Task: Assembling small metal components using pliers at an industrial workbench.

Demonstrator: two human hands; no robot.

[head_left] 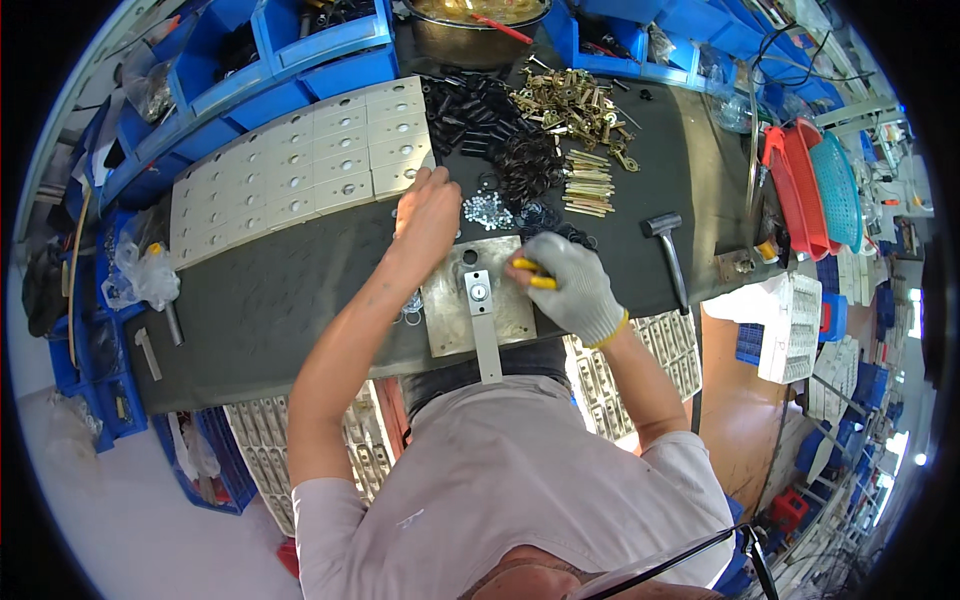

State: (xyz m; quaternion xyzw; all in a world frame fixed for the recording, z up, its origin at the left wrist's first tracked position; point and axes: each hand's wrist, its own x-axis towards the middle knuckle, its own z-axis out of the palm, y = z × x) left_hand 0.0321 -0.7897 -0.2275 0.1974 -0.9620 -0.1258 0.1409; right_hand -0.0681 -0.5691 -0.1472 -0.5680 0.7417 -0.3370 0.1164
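A worker leans over a dark counter (260, 300) where a long metal strip (483, 325) lies on a square steel plate (505, 305), its long axis running from the worker's body straight away toward the back of the counter. The strip's near end juts over the counter edge toward the worker's torso; its far end carries a small round fitting, sitting at about the plate's centre.

The gloved right hand (572, 285) rests on the plate just right of that fitting, fingers curled tightly around a yellow-handled tool (535, 274) whose tip points left toward the strip. The bare left hand (427, 215) reaches beyond the plate's far left corner, fingers bent down and bunched at a heap of small silvery washers (487, 210); whether it pinches one cannot be told. The strip lies between the two hands, nearer the right.

Behind the washers are piles of black parts (490, 125), brass hardware (575, 105) and a bundle of pale rods (588, 185). Rows of pale grey plates (300, 165) cover the counter's left side, and a black hammer (668, 250) lies to the right. Blue storage bins (290, 60) ring the workstation, a metal bowl (470, 30) stands at the back, and red and teal baskets (815, 185) lean at the right edge.
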